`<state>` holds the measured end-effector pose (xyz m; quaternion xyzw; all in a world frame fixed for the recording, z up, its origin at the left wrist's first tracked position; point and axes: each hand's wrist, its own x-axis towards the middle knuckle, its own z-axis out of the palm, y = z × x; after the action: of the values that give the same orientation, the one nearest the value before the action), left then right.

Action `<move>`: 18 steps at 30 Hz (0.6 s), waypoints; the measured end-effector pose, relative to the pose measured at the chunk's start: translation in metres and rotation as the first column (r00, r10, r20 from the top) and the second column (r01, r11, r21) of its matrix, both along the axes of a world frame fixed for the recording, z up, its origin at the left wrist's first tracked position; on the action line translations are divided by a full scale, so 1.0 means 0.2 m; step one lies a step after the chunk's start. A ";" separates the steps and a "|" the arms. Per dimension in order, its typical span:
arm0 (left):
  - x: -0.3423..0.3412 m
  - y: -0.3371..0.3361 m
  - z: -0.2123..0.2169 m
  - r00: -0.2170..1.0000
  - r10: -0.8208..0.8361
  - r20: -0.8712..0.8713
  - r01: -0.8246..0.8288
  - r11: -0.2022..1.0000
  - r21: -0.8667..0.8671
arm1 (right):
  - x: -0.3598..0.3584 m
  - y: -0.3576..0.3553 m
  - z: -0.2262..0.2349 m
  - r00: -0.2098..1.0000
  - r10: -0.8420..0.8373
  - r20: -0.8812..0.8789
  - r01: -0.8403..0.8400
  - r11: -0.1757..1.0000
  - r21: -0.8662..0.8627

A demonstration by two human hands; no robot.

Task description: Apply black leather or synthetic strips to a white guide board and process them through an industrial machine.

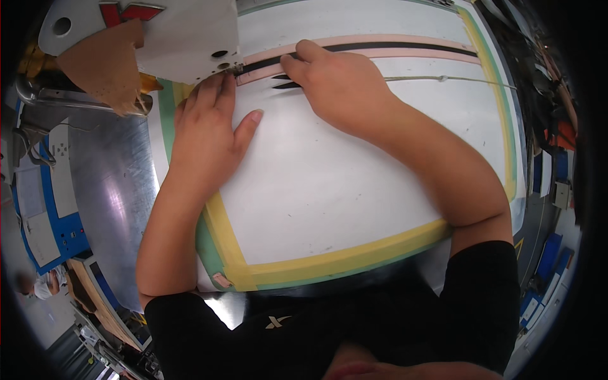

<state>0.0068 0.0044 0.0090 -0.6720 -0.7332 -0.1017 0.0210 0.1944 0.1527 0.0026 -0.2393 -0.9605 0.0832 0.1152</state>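
Strip (405,46), one: pink along both edges, black down the middle; lies across the far part of a white board (342,177), its left end at the lower edge of the machine.
Left hand (206,130), one: laid flat, thumb spread wide from the fingers; fingertips just beside the strip's left end, though whether they touch it is hard to make out.
Right hand (345,88), one: curled around a black pointed tool (288,85), its two tips jutting leftward; fingertips resting on the strip.
Cord (443,78), one: thin, pale, running rightward from beside the right hand, nearer the person than the strip.
Tape (354,250): yellow and green, bordering the board.
Machine (183,47), one: white housing, red mark on top, brown flap (104,66) on its left side.
Tabletop (107,171), one: grey metal, left of the board.
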 end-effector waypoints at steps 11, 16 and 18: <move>0.01 0.01 -0.01 1.000 0.022 0.004 -0.022 1.000 0.005 | -0.01 0.01 -0.01 1.000 0.010 -0.027 -0.011 1.000 -0.016; 0.02 0.00 -0.02 0.999 0.047 -0.005 -0.046 0.999 0.018 | -0.01 0.00 0.01 1.000 0.018 -0.005 -0.018 1.000 0.003; 0.00 -0.01 -0.05 0.999 0.054 -0.004 -0.054 0.997 0.055 | -0.03 -0.02 0.00 1.000 0.016 -0.005 -0.016 1.000 0.019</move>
<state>0.0064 0.0017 -0.0013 -0.6514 -0.7480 -0.1194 0.0442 0.1890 0.1484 0.0032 -0.2305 -0.9627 0.0758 0.1194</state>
